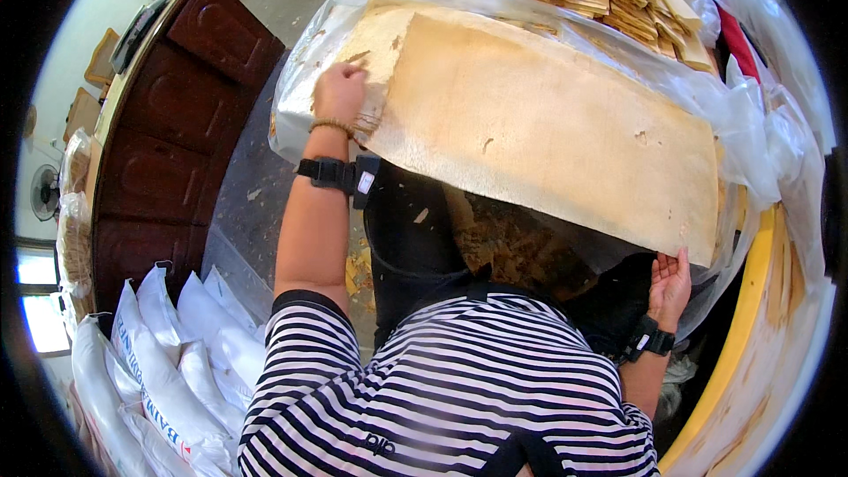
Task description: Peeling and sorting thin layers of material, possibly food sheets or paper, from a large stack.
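Fan [44,192]: against the pale wall [66,53].
Sacks [159,380]: white, stuffed, clustered at lower left.
Cabinet [168,124]: dark red-brown, panelled, behind the sacks.
Floor [256,159]: grey, littered with flakes.
Left hand [340,93]: curled, blurred, over the left end of the pile [375,31]; gripping or not, cannot tell.
Sheet [548,132]: tan, long, aslant on the pile, pitted with small holes.
Bundles [618,0]: beyond the sheet.
Right hand [670,287]: palm up, at the sheet's near right corner; pinching or not, cannot tell.
Plastic [782,155]: clear, crumpled, around the pile.

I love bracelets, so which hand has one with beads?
The left hand, left of the veneer sheet: a beaded bracelet circles its wrist; the right hand shows only a black strap.
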`<state>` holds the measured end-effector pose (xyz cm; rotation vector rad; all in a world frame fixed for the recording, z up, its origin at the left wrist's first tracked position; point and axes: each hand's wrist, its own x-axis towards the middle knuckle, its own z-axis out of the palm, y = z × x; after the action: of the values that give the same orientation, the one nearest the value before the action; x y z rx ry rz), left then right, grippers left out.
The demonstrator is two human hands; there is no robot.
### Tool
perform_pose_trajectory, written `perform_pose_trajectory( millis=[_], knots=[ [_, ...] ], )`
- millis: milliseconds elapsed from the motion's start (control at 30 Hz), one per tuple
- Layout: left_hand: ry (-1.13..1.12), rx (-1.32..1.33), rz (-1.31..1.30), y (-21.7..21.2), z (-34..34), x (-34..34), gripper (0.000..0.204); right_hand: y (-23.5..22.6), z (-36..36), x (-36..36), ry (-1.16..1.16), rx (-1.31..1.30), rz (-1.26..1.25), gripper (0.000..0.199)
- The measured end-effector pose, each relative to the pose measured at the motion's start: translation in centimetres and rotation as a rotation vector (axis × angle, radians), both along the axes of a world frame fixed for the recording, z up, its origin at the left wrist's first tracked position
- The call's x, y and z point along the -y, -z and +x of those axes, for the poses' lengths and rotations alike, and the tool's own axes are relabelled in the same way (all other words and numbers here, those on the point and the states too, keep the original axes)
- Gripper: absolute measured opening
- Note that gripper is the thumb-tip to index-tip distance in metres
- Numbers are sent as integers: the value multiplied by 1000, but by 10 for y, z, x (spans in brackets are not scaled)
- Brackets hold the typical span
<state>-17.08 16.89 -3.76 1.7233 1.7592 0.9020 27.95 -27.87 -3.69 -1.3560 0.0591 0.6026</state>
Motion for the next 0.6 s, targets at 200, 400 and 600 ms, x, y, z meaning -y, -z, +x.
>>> perform_pose_trajectory(
  millis=[200, 400, 600],
  knots=[
    [174, -37, 97, -34, 37, 3, 30, -5, -7, 1, 9, 4, -28, 30],
    [265, -134, 38, -22, 67, -15, 31, -6, -9, 5, 50, 2, -33, 28],
    [75, -59, -64, -30, 2, -47, 50, -14, -23, -8, -10, 6, 2, 26]
  ],
)
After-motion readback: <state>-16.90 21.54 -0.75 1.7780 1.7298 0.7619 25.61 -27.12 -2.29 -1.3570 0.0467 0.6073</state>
